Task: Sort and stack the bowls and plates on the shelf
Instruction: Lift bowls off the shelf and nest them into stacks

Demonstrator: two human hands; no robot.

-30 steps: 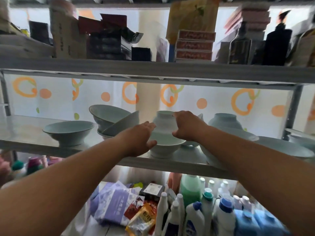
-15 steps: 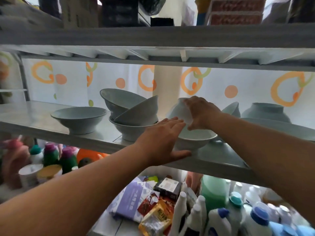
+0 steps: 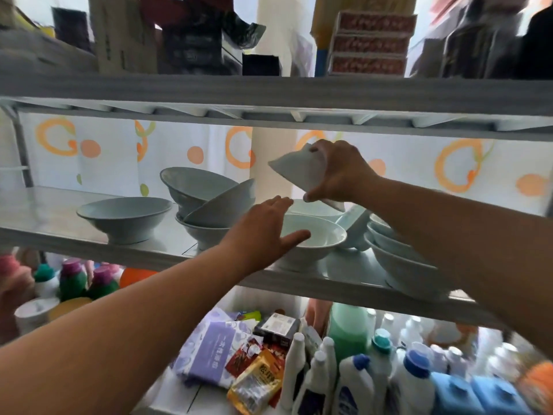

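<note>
My right hand grips a pale bowl, tilted on its side and lifted above the middle shelf. Under it an upright pale bowl stands on the shelf, and my left hand rests on its near rim with fingers spread. To the left a single bowl stands alone, and a loose pile of three bowls leans together. On the right, nested bowls sit partly behind my right forearm.
The upper shelf board hangs close above the lifted bowl and carries boxes. Below the bowl shelf stand several detergent bottles, packets and small jars. A patterned curtain backs the shelf.
My right hand has lifted the upside-down bowl off the lower bowl and tipped it sideways. My left hand has stayed on the lower bowl's rim. The view shifted upward slightly.
</note>
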